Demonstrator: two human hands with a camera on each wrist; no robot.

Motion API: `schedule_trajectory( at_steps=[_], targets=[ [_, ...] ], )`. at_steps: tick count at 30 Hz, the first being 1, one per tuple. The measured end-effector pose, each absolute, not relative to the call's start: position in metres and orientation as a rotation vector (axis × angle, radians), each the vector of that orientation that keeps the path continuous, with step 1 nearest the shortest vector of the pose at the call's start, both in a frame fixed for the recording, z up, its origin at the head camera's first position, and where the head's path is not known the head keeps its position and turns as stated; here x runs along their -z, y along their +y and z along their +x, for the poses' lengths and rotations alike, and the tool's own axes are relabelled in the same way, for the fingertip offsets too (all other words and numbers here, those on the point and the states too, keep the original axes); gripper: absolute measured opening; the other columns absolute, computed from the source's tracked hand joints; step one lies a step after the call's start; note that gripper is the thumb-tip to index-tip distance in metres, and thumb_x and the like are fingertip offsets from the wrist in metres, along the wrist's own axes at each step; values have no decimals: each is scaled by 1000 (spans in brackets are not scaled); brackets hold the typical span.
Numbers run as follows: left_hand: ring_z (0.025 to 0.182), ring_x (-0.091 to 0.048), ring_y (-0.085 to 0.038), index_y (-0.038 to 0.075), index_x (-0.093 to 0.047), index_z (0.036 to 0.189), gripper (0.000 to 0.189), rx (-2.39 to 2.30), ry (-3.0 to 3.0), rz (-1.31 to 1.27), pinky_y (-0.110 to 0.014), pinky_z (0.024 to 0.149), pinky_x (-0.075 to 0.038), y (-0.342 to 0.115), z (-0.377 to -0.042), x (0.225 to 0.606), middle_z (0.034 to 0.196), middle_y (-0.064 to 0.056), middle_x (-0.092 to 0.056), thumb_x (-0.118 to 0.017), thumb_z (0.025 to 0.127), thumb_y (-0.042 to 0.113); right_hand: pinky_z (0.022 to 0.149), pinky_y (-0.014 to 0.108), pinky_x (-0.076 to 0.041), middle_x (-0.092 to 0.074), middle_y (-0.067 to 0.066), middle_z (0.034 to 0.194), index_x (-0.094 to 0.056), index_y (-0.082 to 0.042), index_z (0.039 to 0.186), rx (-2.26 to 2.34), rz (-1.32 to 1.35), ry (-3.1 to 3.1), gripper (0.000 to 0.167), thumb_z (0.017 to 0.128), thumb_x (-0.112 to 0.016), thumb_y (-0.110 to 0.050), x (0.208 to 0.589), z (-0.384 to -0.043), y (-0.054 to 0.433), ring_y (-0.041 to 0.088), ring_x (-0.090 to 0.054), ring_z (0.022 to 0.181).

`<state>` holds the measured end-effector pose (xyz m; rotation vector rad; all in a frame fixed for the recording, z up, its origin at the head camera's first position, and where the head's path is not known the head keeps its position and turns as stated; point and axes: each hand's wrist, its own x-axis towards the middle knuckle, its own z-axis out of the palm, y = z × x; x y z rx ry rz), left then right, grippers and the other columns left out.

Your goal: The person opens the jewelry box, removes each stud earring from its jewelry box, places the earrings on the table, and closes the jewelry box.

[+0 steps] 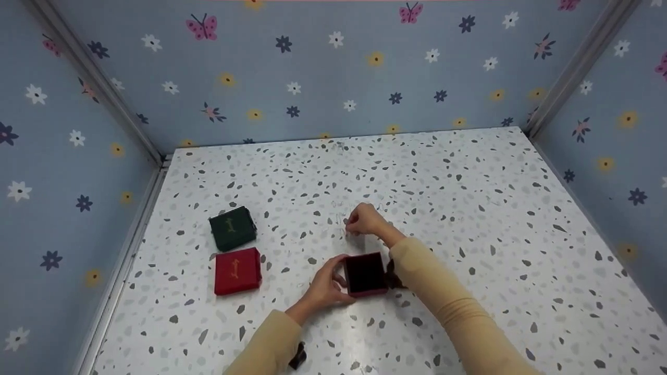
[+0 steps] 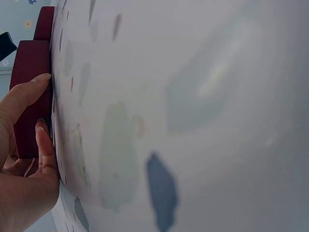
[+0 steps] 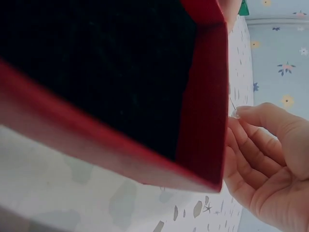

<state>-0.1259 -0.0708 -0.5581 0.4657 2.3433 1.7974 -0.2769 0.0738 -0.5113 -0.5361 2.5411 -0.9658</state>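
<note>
An open red box (image 1: pixel 366 298) with a black lining stands on the table in front of me. My left hand (image 1: pixel 327 285) grips its left side, with thumb and fingers spread around the walls. In the left wrist view, fingertips press the box's dark red side (image 2: pixel 31 63) close to the tabletop. My right hand (image 1: pixel 363 219) is just beyond the box, low over the table. Between its thumb and forefinger it pinches a small shiny piece with a thin wire (image 3: pixel 235 114); too little of it shows to tell its kind. Faint thin wire-like pieces (image 1: pixel 338 217) lie beside that hand.
To the left lie a closed green box (image 1: pixel 233 229) and, nearer me, a closed red box (image 1: pixel 237 272), each with a gold mark on top. The speckled white table (image 1: pixel 500 229) is bordered by blue flowered panels (image 1: pixel 333 67) at the back and both sides.
</note>
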Motion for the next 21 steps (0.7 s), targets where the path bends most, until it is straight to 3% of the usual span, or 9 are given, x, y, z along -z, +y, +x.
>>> schedule_trajectory(
  at_steps=[10,17,21],
  targets=[
    [72,-57,-28,0,-36,129,89,-1769,2352,435,-22,54,-46,-70,-125,557,108,-16,-50,-80,53,-6,41,23,-43,-61,6,56,-69,1,69,882,-453,2594,19,80,-63,-13,512,-284,71,12,-53,45],
    [73,-54,-43,-9,-34,127,83,-1827,2309,461,-20,52,-44,-69,-116,531,107,-25,-48,-75,55,-13,40,22,-41,-58,3,52,-68,1,66,884,-431,2603,19,80,-63,-11,515,-284,68,10,-49,43],
    [74,-53,-44,-9,-34,127,83,-1832,2295,452,-20,53,-44,-69,-115,525,107,-26,-47,-75,55,-14,39,21,-37,-54,1,49,-66,0,63,863,-414,2610,19,79,-63,-10,517,-285,66,10,-45,41]
  ],
)
